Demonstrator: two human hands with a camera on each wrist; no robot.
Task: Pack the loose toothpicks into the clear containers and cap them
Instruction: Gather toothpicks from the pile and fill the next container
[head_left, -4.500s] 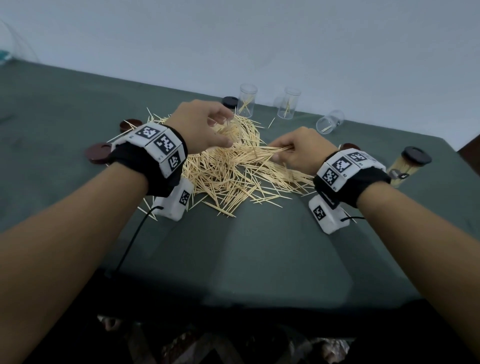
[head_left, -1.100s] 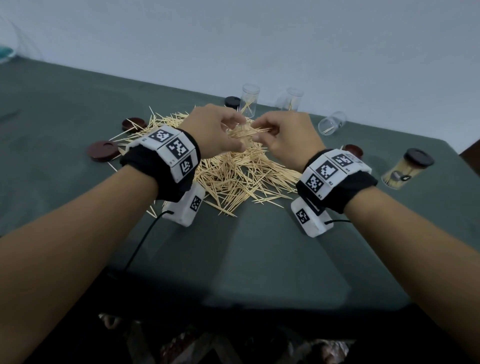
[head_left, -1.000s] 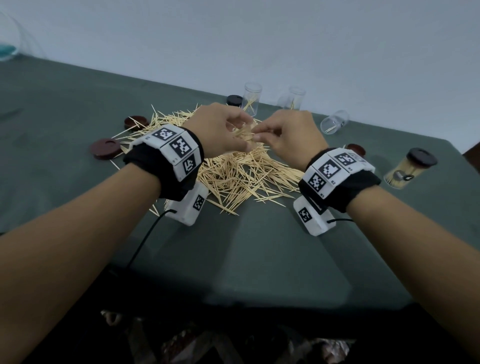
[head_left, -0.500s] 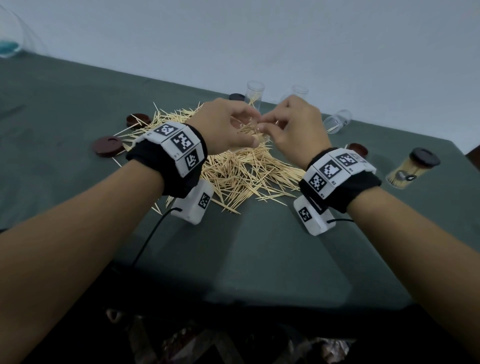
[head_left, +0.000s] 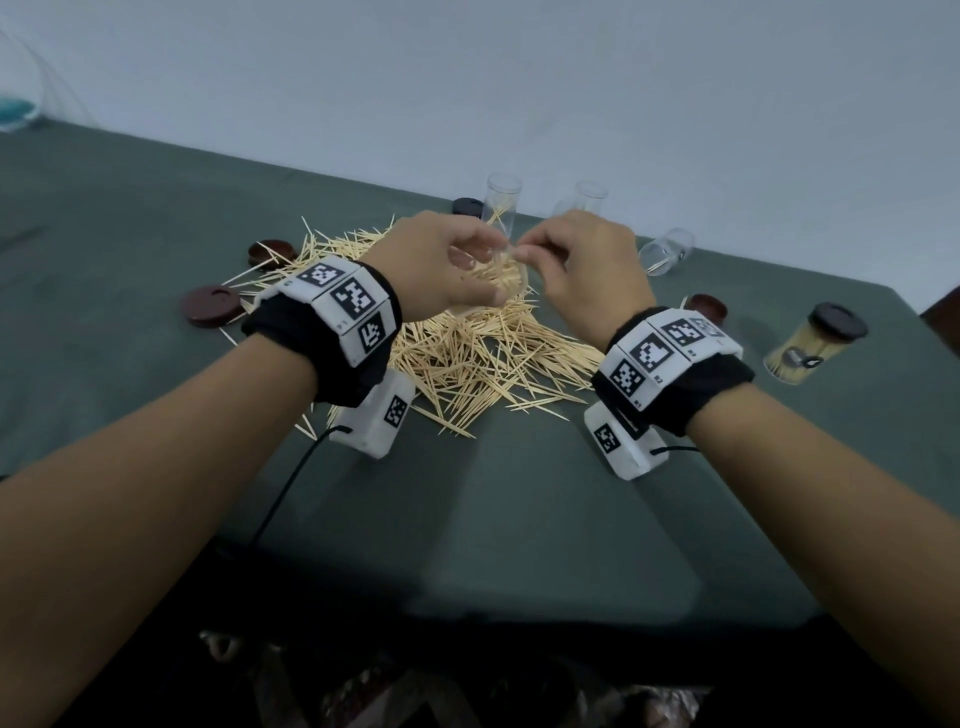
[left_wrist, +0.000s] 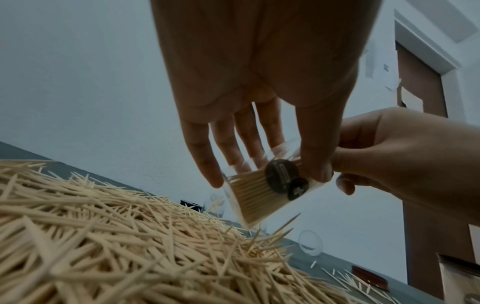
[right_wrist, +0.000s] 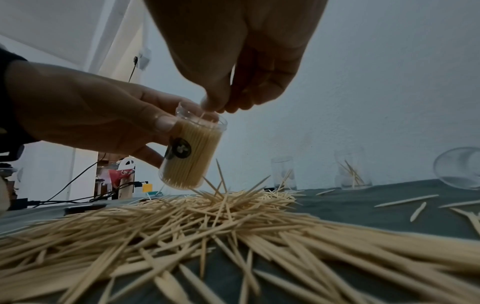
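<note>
A big heap of loose toothpicks lies on the green table. My left hand grips a clear container, packed with toothpicks and tilted, just above the heap; its thumb and fingers wrap its wall. My right hand is at the container's open mouth. Its fingertips pinch a few thin toothpicks that point down into the mouth. The container carries a dark round label and has no cap on.
Two upright clear containers with a few toothpicks stand at the back; a third lies on its side. A filled, capped container stands at right. Dark lids lie around the heap.
My right hand left the heap with toothpicks and came to the mouth of the container held in my left hand. Both hands rose a little.
</note>
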